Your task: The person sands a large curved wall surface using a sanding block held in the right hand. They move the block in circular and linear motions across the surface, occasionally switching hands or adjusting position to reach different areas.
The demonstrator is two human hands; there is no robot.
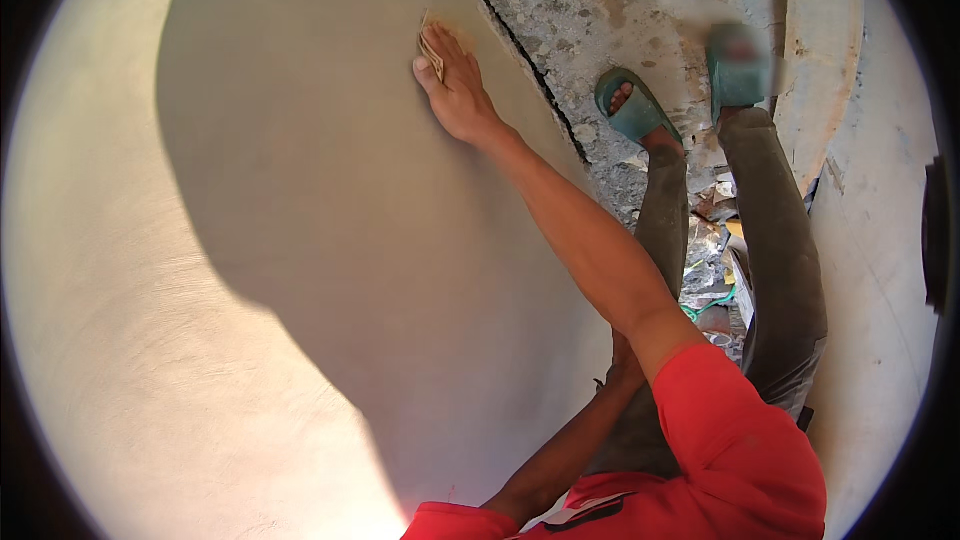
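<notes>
My right hand (457,90) is pressed against a smooth grey-beige plastered wall (330,190), with the arm stretched far out. Under its palm and fingers is a folded tan sheet that looks like sandpaper (431,52); an edge sticks out between thumb and fingers. A brownish smudge of dust shows by the fingertips. My left forearm (560,450) passes beneath the right arm toward my legs. The left hand (625,368) is mostly hidden behind the right forearm, near my thigh, and its fingers do not show.
A dark gap (530,65) runs between the wall's foot and the rough concrete floor (560,0). My feet stand there in green slides (640,115). Rubble and scraps (712,240) lie between my legs. Boards (820,50) and a pale surface (875,310) border the right side.
</notes>
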